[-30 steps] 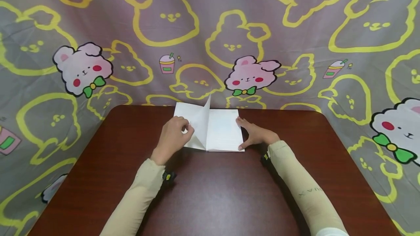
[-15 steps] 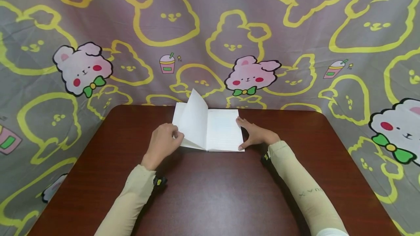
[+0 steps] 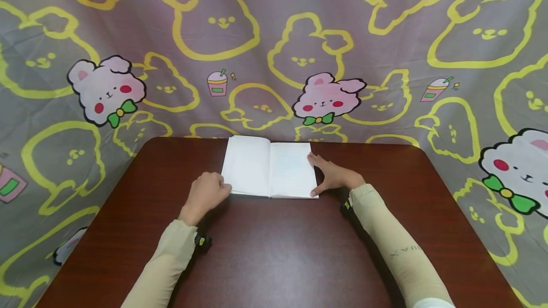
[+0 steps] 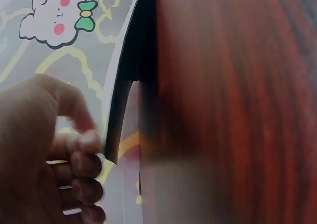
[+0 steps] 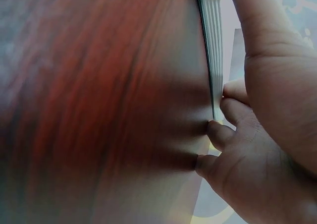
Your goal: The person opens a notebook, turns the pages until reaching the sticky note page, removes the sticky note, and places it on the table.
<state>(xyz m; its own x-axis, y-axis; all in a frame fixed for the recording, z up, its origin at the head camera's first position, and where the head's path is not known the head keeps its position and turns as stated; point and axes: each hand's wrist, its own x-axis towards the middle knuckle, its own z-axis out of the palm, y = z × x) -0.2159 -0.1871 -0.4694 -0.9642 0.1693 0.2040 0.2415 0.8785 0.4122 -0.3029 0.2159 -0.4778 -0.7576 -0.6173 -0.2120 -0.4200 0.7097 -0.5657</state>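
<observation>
An open notebook (image 3: 291, 170) with white pages lies near the far edge of the table, its left pages slightly arched. At its lower left corner, my left hand (image 3: 207, 191) pinches the edge between thumb and curled fingers. The left wrist view shows the dark cover (image 4: 130, 50) tilted up off the table, with thumb and index finger meeting at its edge. My right hand (image 3: 336, 175) rests along the right edge, fingers spread, thumb at the lower right corner. In the right wrist view, fingertips (image 5: 218, 135) touch beside the layered page edges (image 5: 213, 35).
The dark red-brown wooden table (image 3: 274, 251) has rounded far corners. Behind it hangs a grey curtain (image 3: 257, 37) printed with yellow outlines and white rabbits. Each wrist carries a small black camera (image 3: 202, 241).
A raised page has turned over to the left and come down on the left side. My left hand has moved left and nearer to the lower left corner. The right hand stays put.
</observation>
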